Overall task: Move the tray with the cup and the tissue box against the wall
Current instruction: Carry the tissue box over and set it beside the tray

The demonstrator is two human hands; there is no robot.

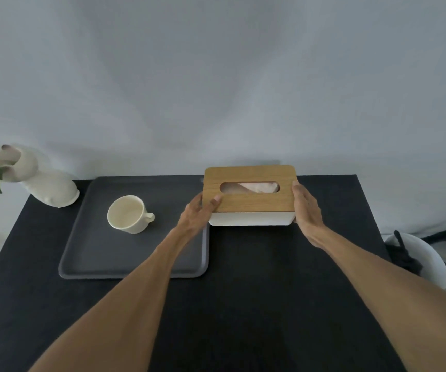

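Both hands, the left hand [201, 210] and right hand [306, 208], are gripping the tissue box [250, 196] at the desk's [270, 291] far edge, by the wall [216, 76]. The cup [129, 214] is sitting on the tray [125, 259] towards the far left corner.

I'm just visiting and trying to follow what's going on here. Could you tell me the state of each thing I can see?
Tissue box: held at both ends, near the wall, tissue showing in the slot.
Left hand: gripping the box's left end.
Right hand: gripping the box's right end.
Cup: upright on the tray, looks empty.
Tray: flat on the table, far edge near the wall.
Vase: upright, holding a leafy stem.
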